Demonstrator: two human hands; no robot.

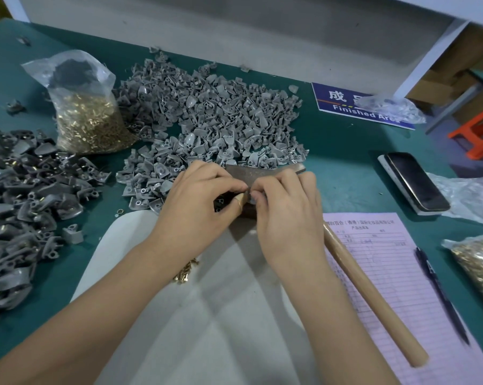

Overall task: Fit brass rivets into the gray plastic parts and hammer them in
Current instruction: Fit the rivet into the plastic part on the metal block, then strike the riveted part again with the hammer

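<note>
Left hand (198,201) and right hand (284,207) pinch together; whatever they hold is hidden between fingertips, hammer (373,298) beside right.

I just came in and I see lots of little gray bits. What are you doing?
Both hands, left and right, pinch one small piece together over the hammer head. The hammer's wooden handle lies on the table, not held. Loose brass rivets wait nearby, with a big pile of gray plastic parts behind.
</note>
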